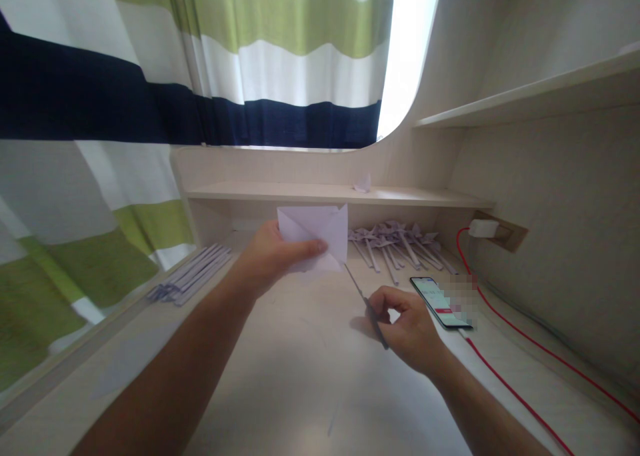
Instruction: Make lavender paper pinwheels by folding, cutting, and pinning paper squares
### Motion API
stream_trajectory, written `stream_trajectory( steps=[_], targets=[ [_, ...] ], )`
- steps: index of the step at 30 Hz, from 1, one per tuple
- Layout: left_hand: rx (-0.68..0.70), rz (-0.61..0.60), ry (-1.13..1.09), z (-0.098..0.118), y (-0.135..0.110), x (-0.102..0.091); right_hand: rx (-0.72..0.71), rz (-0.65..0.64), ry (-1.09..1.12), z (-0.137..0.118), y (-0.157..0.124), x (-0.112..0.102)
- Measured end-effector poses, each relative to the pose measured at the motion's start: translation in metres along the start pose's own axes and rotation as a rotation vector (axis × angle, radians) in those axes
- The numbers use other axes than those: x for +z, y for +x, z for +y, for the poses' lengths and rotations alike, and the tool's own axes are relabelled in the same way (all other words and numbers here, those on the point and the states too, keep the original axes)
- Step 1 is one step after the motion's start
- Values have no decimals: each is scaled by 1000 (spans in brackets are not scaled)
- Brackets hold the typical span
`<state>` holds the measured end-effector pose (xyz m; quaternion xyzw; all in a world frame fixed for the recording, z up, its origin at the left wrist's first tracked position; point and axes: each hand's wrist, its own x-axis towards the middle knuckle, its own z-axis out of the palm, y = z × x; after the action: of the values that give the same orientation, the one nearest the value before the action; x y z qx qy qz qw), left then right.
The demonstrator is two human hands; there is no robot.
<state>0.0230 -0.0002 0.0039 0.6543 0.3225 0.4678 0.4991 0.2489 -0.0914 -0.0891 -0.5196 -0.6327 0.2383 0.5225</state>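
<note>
My left hand pinches a square sheet of white paper above the desk, thumb on the near face. Diagonal creases run across the sheet, and its upper right corner is split and slightly lifted. In my right hand is a pair of dark-handled scissors, seen nearly edge-on. Their thin blades point up and left, with the tip at the paper's lower right corner. Whether the tip touches the paper I cannot tell.
Several white paper pinwheels on paper sticks lie at the back right. Rolled paper sticks lie at the left. A phone with a red cable lies right of my right hand. A small folded paper sits on the low shelf.
</note>
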Motion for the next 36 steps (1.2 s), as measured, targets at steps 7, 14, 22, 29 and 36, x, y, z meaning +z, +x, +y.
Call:
stream_trajectory(
  steps=[7,14,22,29,36],
  targets=[
    [2,13,18,1,0,1,-26,0,-24,1,0,-1],
    [-1,15,9,1,0,1,-4,-14,-29,-1,1,-1],
    [-7,9,7,2,-1,2,-34,-7,-25,2,0,0],
    [-1,-1,34,2,-1,1,-21,-10,-29,2,0,0],
    [-13,10,8,5,-1,3,-1,-8,-30,0,0,0]
  ],
)
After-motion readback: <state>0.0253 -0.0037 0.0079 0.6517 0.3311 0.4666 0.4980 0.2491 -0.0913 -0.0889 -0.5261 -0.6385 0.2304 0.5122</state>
